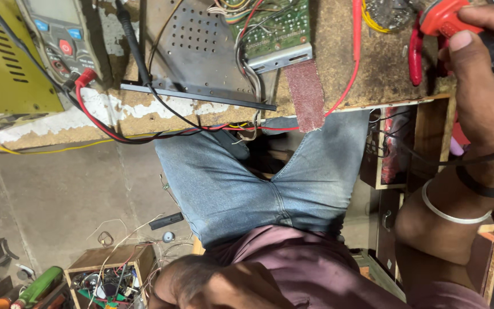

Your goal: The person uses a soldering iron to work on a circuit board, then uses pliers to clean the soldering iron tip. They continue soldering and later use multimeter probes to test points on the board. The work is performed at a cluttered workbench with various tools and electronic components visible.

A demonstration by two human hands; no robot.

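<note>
Your right hand (pixel 487 86) is closed around a tool with a red and black handle (pixel 458 28), gripped at the top right corner of the view, over the far right end of the workbench (pixel 327 51). Its working end is out of frame, so you cannot tell what it touches. Just beside it lies a pair of red-handled pliers (pixel 414 54). A black cord (pixel 430 163) runs under your wrist, near the silver bangle (pixel 450 212).

Your left hand (pixel 201 283) sits low by your lap, fingers curled; whether it holds anything cannot be told.

The likely trouble is that cord: it crosses your forearm, and a quick pull of the hand could drag it or snag the loose red wire (pixel 353 57) running up the bench. The circuit board (pixel 270 26) and its perforated metal plate (pixel 198 51) lie close to the edge, with wires hanging off over your jeans (pixel 247 177), so a knee or a tugged lead could shift them. The multimeter (pixel 58 40) with its red lead (pixel 95 109) rests to the left, beside a yellow metal case (pixel 1 57).

The bench is worn chipboard with flaking white paint along its edge, and a strip of dark red abrasive cloth (pixel 305 94) hangs over it. Below, the concrete floor (pixel 58 194) carries a wooden box of wire scraps (pixel 110 277) and a green bottle (pixel 38 286).
</note>
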